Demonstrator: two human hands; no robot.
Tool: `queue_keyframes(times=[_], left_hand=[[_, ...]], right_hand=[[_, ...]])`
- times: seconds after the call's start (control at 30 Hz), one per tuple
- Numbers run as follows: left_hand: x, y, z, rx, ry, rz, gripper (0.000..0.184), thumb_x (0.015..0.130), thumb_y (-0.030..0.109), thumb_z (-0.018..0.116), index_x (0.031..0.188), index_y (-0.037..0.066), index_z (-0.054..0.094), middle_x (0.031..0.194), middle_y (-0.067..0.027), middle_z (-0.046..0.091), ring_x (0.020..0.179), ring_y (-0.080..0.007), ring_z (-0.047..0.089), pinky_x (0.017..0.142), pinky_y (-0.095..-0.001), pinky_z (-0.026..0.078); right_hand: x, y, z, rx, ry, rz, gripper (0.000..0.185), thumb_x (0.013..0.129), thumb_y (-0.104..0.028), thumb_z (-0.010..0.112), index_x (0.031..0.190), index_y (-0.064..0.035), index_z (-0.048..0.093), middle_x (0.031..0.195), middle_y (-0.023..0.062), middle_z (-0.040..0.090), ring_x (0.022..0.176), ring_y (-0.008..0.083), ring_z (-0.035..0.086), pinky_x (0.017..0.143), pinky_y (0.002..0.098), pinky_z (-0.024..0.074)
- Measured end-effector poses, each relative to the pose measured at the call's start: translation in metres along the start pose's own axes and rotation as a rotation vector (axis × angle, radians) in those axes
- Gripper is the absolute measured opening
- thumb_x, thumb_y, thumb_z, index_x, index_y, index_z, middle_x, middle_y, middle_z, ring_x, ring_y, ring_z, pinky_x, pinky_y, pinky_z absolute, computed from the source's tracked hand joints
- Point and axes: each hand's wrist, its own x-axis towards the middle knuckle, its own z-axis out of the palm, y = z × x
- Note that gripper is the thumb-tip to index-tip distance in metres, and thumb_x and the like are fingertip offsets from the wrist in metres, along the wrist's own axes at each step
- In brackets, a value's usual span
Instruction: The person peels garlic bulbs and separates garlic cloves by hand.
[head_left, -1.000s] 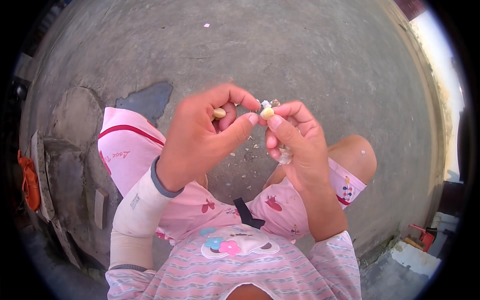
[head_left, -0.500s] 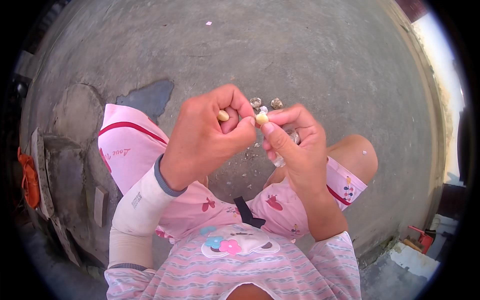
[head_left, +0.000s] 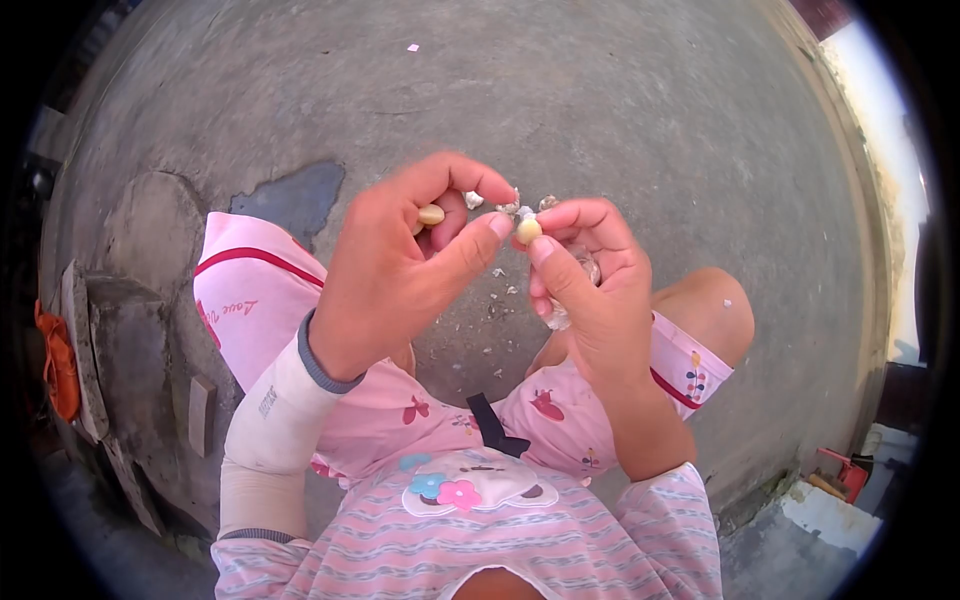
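Note:
Pinched between the thumb and forefinger of my right hand (head_left: 605, 275) is a pale yellow garlic clove (head_left: 529, 231). A whitish, papery piece that looks like a garlic bulb (head_left: 588, 268) is tucked under that hand's curled fingers, partly hidden. My left hand (head_left: 400, 250) keeps pale peeled cloves (head_left: 430, 215) in its curled lower fingers. Its thumb and forefinger are parted, close to the clove in my right hand. Beyond the fingertips, a garlic bulb (head_left: 508, 209) lies on the floor, partly covered by my hands.
Scraps of peel (head_left: 487, 310) are scattered over the concrete floor (head_left: 600, 110) between my legs. A dark patch (head_left: 295, 200) marks the floor at left. An orange cloth or bag (head_left: 57, 365) hangs at far left; a red object (head_left: 850, 475) sits at lower right.
My left thumb and forefinger have opened and drawn back left from the clove. My right hand has barely moved and still pinches it. A white piece on the floor now shows.

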Motion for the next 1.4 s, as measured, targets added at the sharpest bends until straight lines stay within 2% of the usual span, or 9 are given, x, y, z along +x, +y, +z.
queue_keyframes(times=[0.13,0.23,0.53,0.63,0.83,1.03,1.13,1.33,1.4], left_hand=[[-0.002,-0.002,-0.001,0.073,-0.089,0.020,0.013,0.088,0.013,0.064,0.094,0.001,0.062,0.060,0.0096,0.040,0.057,0.0013,0.032,0.051,-0.0172,0.025],[0.000,-0.003,0.001,-0.128,-0.037,-0.055,0.013,0.090,0.015,0.063,0.091,0.002,0.061,0.063,0.0085,0.046,0.056,0.0010,0.033,0.051,-0.0179,0.026],[-0.001,-0.001,0.000,-0.117,0.047,0.010,0.014,0.088,0.015,0.065,0.089,0.002,0.061,0.063,0.0092,0.043,0.056,0.0007,0.030,0.050,-0.0179,0.024],[-0.002,0.001,-0.002,0.010,-0.068,0.061,0.014,0.087,0.014,0.067,0.092,0.001,0.063,0.062,0.0100,0.039,0.056,0.0006,0.029,0.050,-0.0181,0.024],[-0.002,-0.004,-0.005,-0.178,-0.151,-0.087,0.013,0.088,0.013,0.064,0.094,0.001,0.062,0.062,0.0098,0.041,0.057,0.0012,0.032,0.050,-0.0185,0.023],[0.002,-0.002,-0.003,-0.212,0.049,-0.066,0.016,0.091,0.017,0.061,0.085,0.002,0.058,0.066,0.0076,0.047,0.059,0.0008,0.033,0.052,-0.0179,0.025],[0.003,-0.006,-0.006,-0.132,0.072,0.004,0.015,0.091,0.017,0.061,0.087,0.003,0.058,0.066,0.0086,0.044,0.059,0.0008,0.033,0.052,-0.0179,0.025],[-0.002,-0.001,-0.005,-0.134,-0.213,-0.129,0.020,0.089,0.020,0.064,0.094,0.002,0.061,0.063,0.0110,0.037,0.058,0.0016,0.031,0.051,-0.0172,0.023],[-0.002,0.003,-0.006,-0.174,-0.214,-0.153,0.020,0.089,0.019,0.065,0.098,0.001,0.062,0.063,0.0112,0.039,0.057,0.0019,0.031,0.050,-0.0170,0.022]], right_hand=[[-0.002,0.007,0.002,-0.320,0.044,-0.238,0.010,0.086,-0.001,0.062,0.095,-0.0024,0.059,0.083,0.0014,0.059,0.067,0.0037,0.053,0.057,0.0177,0.0414],[-0.004,0.006,0.002,-0.396,0.060,-0.277,0.010,0.085,0.000,0.062,0.094,-0.0024,0.059,0.083,0.0003,0.059,0.067,0.0039,0.052,0.059,0.0176,0.0418],[-0.001,0.001,-0.001,-0.170,-0.001,-0.190,0.009,0.087,0.000,0.060,0.095,-0.0026,0.059,0.085,0.0022,0.061,0.068,0.0055,0.053,0.060,0.0197,0.0434],[0.000,0.003,-0.002,-0.274,0.024,-0.285,0.011,0.086,0.003,0.059,0.096,-0.0030,0.059,0.086,0.0031,0.061,0.069,0.0061,0.054,0.060,0.0202,0.0436],[0.001,0.007,-0.004,-0.451,0.001,-0.482,0.018,0.082,0.010,0.058,0.093,-0.0033,0.060,0.090,0.0064,0.063,0.073,0.0091,0.058,0.062,0.0211,0.0456],[0.000,0.006,-0.002,-0.417,-0.052,-0.521,0.018,0.081,0.011,0.058,0.092,-0.0033,0.060,0.093,0.0088,0.064,0.078,0.0112,0.060,0.062,0.0213,0.0469],[0.001,0.007,-0.006,-0.436,-0.084,-0.543,0.013,0.086,0.008,0.056,0.095,-0.0022,0.058,0.102,0.0113,0.061,0.072,0.0061,0.056,0.057,0.0180,0.0437],[0.006,0.006,-0.006,-0.635,-0.016,-0.754,0.020,0.080,0.010,0.060,0.092,-0.0061,0.061,0.091,0.0059,0.058,0.073,0.0099,0.056,0.059,0.0218,0.0444],[0.004,0.007,-0.006,-0.585,-0.022,-0.671,0.020,0.081,0.009,0.060,0.095,-0.0053,0.060,0.090,0.0051,0.058,0.072,0.0088,0.055,0.058,0.0215,0.0438]])
